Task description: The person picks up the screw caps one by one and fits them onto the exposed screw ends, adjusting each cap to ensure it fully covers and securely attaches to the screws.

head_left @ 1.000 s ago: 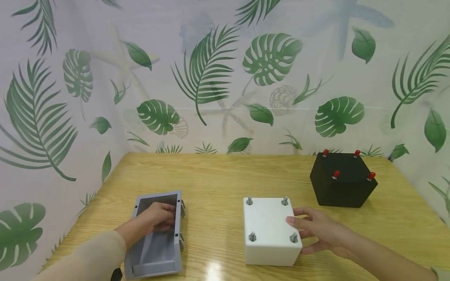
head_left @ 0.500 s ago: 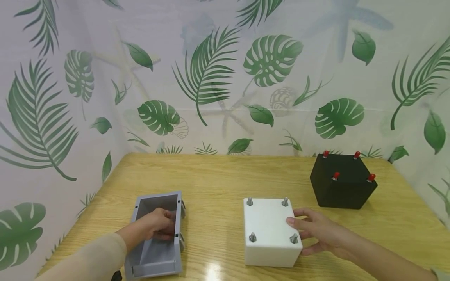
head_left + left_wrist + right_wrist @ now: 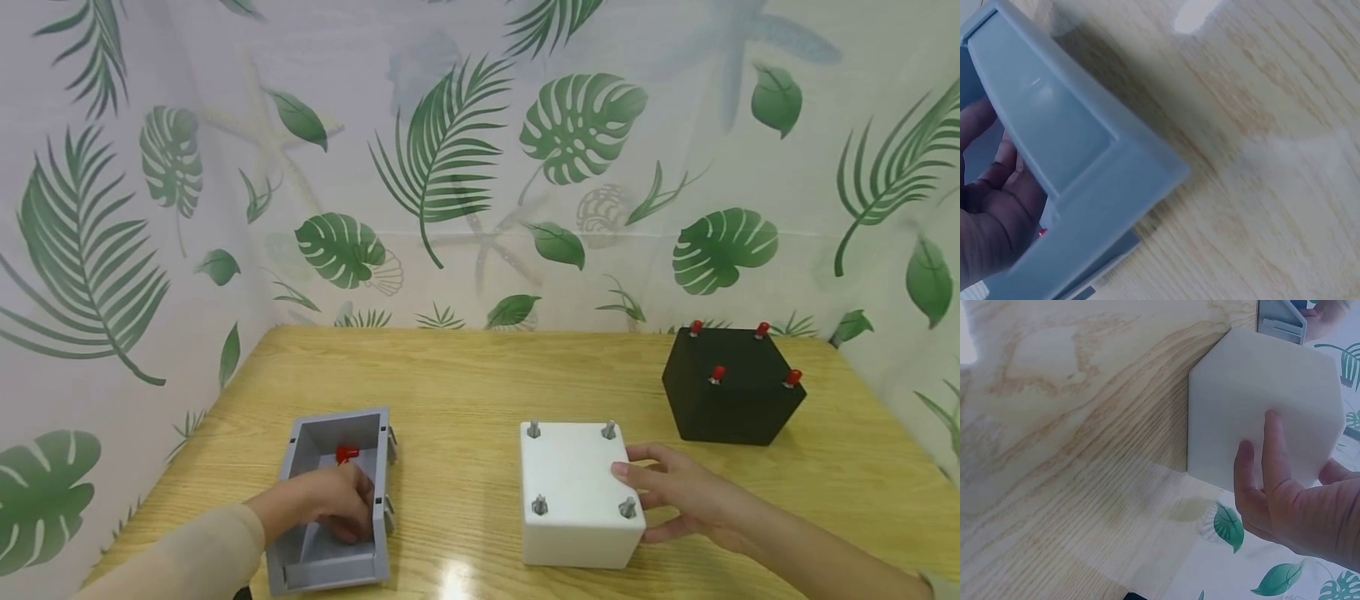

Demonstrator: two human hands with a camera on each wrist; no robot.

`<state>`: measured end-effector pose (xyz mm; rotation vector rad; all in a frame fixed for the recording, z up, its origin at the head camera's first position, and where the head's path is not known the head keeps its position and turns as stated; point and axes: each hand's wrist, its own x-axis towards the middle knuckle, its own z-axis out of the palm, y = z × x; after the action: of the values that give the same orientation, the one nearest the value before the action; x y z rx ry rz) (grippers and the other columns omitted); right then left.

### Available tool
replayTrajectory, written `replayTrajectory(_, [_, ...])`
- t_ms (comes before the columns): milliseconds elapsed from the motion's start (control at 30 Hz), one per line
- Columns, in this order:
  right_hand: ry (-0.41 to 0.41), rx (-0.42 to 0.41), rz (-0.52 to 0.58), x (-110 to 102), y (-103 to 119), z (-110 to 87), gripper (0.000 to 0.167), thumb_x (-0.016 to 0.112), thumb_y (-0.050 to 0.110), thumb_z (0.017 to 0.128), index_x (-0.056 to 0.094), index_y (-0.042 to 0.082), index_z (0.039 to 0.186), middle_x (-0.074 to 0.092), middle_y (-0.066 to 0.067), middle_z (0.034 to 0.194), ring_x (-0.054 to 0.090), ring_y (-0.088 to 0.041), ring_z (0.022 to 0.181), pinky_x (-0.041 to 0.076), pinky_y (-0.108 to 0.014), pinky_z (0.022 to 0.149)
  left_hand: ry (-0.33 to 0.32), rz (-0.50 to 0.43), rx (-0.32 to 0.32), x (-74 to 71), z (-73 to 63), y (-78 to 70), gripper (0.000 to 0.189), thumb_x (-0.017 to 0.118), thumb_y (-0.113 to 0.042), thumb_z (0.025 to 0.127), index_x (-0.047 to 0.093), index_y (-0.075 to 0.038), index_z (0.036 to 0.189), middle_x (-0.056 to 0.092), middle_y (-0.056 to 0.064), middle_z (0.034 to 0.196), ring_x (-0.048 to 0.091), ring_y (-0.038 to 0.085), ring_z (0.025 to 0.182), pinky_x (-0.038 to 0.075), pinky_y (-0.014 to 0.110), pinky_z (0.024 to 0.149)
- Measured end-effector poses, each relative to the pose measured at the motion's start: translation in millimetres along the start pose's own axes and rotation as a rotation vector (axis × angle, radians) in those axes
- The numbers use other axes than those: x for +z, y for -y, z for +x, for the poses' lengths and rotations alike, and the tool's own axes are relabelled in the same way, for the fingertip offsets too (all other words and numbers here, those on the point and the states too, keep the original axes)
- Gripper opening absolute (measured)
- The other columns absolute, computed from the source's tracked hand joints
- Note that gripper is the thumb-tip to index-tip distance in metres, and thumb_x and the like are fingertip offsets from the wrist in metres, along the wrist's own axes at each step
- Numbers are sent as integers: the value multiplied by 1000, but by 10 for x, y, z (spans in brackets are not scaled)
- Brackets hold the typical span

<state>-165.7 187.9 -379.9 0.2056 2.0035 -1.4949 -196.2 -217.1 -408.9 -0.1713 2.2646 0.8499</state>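
Observation:
My left hand [image 3: 341,498] reaches down into a grey plastic bin [image 3: 330,573], its fingertips hidden against the inside. Small red caps [image 3: 347,453] lie in the bin just beyond the hand. In the left wrist view the bin's wall [image 3: 1041,100] covers part of the bent fingers, and I cannot tell whether they hold anything. My right hand [image 3: 678,492] rests against the right side of a white block [image 3: 577,471], thumb on the top edge. Two nearly straight fingers lie on the block's side [image 3: 1260,387] in the right wrist view. Metal bolts [image 3: 540,505] stand at its top corners.
A black block [image 3: 735,408] with red caps [image 3: 717,374] on its upright bolts stands at the back right. Everything sits on a wood-grain table [image 3: 450,375]. Behind it hangs a leaf-patterned cloth [image 3: 465,292].
My left hand has moved toward the near end of the bin, so red caps now show behind it. My right hand and the white block have stayed in place.

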Motion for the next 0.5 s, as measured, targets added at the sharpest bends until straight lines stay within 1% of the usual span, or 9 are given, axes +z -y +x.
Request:
replayTrajectory(167, [3,-5,7,-7,-2,1,76,56,42,94,20,-4,141,55,-20,121,61,-26,101,58,-45,74,-24,74,39,43,-23,-13,14,74,6,68,66,-3,75,64,4,71,61,11,60,58,27,59])
replayTrajectory(300, [8,-8,7,-10,-1,2,75,56,42,94,20,-4,142,55,-20,121,62,-26,100,58,-44,74,-21,94,39,65,-30,-19,16,74,9,68,68,-1,79,65,4,71,63,12,60,59,29,60])
replayTrajectory(400, [11,-9,6,-9,1,4,75,55,42,94,21,-4,142,53,-22,124,62,-26,100,58,-44,74,-3,117,32,62,-26,-27,18,73,9,68,68,-1,82,65,5,73,63,12,61,59,28,61])
replayTrajectory(500, [8,-9,7,-8,1,3,74,55,42,94,21,-4,141,51,-23,126,62,-26,100,58,-45,74,8,144,33,48,-24,-40,18,74,9,68,67,-1,82,65,5,74,63,13,61,58,28,61])
